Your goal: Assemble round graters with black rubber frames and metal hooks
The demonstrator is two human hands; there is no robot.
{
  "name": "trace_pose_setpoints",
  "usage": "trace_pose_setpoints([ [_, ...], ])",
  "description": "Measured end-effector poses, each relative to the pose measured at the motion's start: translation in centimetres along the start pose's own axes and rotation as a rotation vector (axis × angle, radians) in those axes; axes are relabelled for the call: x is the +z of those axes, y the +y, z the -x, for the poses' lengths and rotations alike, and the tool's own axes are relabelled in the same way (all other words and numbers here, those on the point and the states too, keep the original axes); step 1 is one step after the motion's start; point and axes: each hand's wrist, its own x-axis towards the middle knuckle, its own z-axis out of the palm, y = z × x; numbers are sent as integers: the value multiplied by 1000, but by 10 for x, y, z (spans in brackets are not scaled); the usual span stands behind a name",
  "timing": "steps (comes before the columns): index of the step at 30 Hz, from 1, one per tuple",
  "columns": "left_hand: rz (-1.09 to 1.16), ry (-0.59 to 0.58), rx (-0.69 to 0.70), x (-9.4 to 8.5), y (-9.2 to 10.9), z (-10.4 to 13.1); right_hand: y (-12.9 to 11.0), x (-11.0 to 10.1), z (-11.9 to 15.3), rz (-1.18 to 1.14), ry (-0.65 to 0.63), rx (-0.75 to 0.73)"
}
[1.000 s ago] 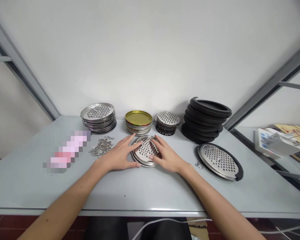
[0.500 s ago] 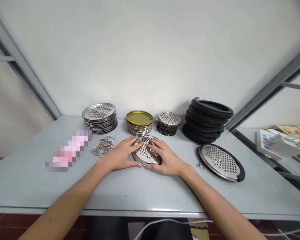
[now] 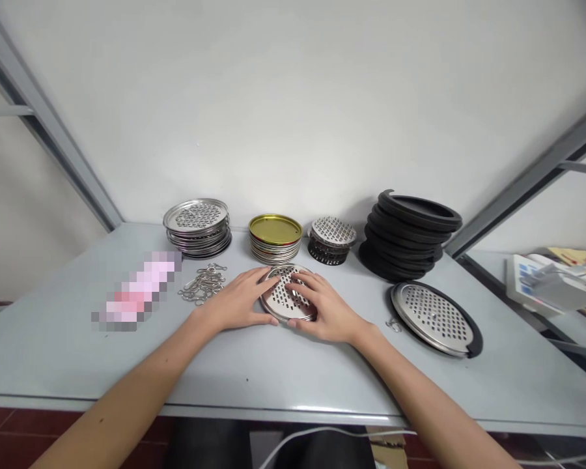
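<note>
With left hand (image 3: pixel 239 301) and right hand (image 3: pixel 326 309) spread at either side of perforated metal disc (image 3: pixel 283 303), on counter (image 3: pixel 273 378) before gold-topped stack (image 3: pixel 275 240): best press evenly, straight down, without dragging fingertips (image 3: pixel 274 320) sideways.

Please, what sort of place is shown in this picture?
Probably a small workshop bench: the grey table bears a stack of perforated metal discs, a stack of black round pieces and a pile of metal hooks.
</note>
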Motion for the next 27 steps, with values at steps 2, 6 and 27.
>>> trace_pose_setpoints([
  [2, 15, -2, -9, 0, 1, 0, 0, 0, 0, 10, -13, 9],
  [6, 40, 0, -20, 0, 0, 1, 1, 0, 0, 19, -23, 8],
  [27, 148, -54, -70, -3, 0, 3, -1, 5, 1, 8, -45, 39],
])
